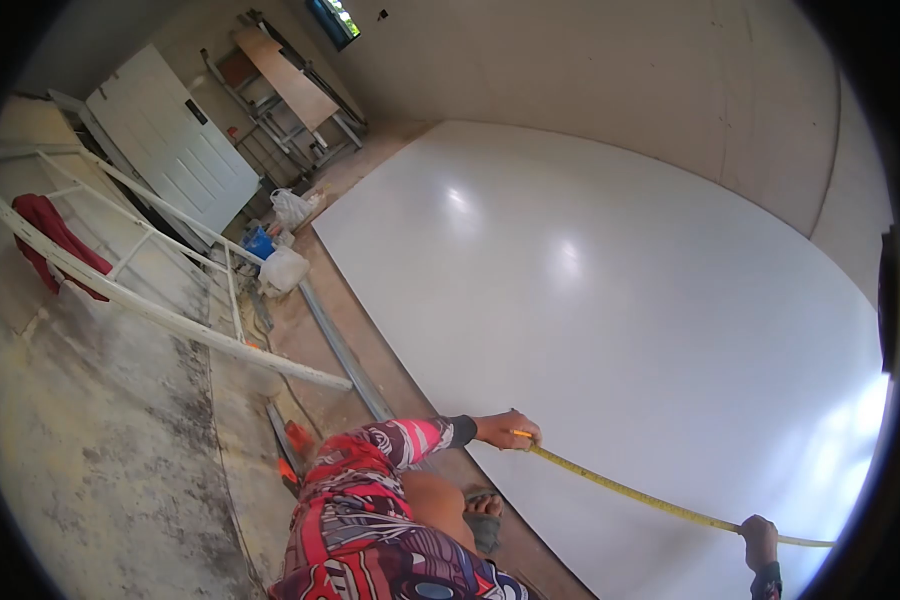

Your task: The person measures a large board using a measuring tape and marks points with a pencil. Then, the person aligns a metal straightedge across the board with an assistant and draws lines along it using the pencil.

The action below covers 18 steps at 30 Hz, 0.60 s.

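Note:
A large glossy white panel (pixel 590 310) lies flat on the floor. Across its near part stretches a yellow tape measure (pixel 635 492). My left hand (pixel 508 430), in a patterned sleeve with a dark cuff, is closed on one end of the tape, with a small orange stick, possibly a pencil, at its fingers. Toward the lower right, my right hand (pixel 760 540) is closed around the tape, which runs on past it to the right. Its fingers are partly hidden.
At the left, a white metal frame (pixel 170 315) with a red cloth (pixel 55 245) leans by the stained wall. Metal strips (pixel 335 340) lie beside the panel. Bags (pixel 283 270), a white door (pixel 175 145) and stacked frames (pixel 280 90) stand farther back. My sandalled foot (pixel 484 505) is near the panel's edge.

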Each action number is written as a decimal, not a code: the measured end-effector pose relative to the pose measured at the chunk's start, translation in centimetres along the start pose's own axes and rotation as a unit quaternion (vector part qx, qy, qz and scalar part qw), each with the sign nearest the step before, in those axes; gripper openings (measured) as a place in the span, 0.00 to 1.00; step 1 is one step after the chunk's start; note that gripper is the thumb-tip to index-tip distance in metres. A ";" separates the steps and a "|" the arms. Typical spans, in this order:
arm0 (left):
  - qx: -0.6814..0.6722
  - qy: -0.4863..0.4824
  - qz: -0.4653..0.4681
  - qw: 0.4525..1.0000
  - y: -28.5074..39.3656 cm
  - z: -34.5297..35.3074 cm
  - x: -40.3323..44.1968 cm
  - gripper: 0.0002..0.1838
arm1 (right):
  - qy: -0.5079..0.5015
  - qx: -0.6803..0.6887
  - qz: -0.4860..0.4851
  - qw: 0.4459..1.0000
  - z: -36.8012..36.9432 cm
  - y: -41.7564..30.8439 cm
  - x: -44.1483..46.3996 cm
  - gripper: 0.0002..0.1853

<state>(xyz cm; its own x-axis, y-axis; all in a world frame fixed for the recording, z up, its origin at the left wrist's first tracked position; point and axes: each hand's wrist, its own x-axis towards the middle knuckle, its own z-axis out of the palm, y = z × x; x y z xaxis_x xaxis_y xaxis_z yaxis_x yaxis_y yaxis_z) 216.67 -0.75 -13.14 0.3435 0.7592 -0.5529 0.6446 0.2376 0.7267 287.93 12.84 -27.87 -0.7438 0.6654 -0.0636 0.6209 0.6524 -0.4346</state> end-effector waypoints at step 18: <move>0.085 0.024 0.082 0.993 -0.4 0.7 2.1 0.17 | -0.015 0.018 0.056 0.998 -3.2 -3.7 -1.0 0.04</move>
<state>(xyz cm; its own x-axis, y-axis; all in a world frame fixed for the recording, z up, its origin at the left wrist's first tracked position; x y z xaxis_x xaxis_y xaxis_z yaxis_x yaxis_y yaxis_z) 217.58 0.38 -14.88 0.4225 0.8083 -0.4099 0.6903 0.0061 0.7235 287.11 10.93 -23.31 -0.6774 0.7222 -0.1401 0.6917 0.5604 -0.4555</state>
